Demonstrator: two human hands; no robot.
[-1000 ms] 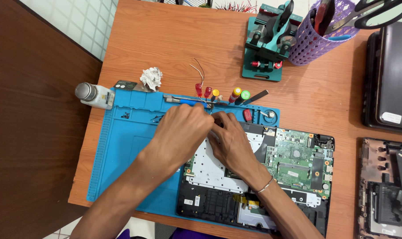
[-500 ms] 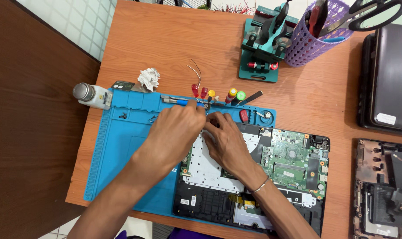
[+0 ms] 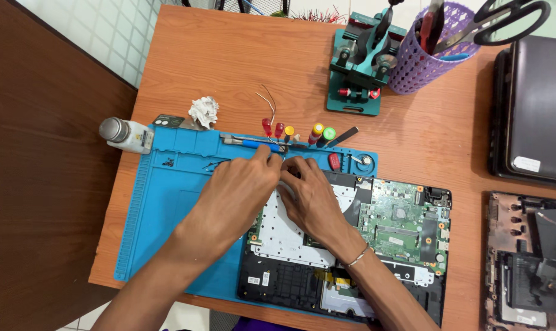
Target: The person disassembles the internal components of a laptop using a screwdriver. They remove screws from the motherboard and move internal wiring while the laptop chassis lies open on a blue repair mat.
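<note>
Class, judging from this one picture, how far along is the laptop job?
Done: the laptop lies open, its green circuit board bare. In hand: the left hand and right hand meet at its top left corner, over the blue mat. Left: the board and other parts are not yet out.

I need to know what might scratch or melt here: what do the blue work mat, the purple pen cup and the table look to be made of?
Blue work mat: probably silicone or soft rubber; matte, with moulded ridges and compartments. Purple pen cup: likely plastic; perforated mesh wall, uniform colour. Table: wood or wood-look laminate; smooth orange-brown surface with faint grain, can't tell which.
</note>
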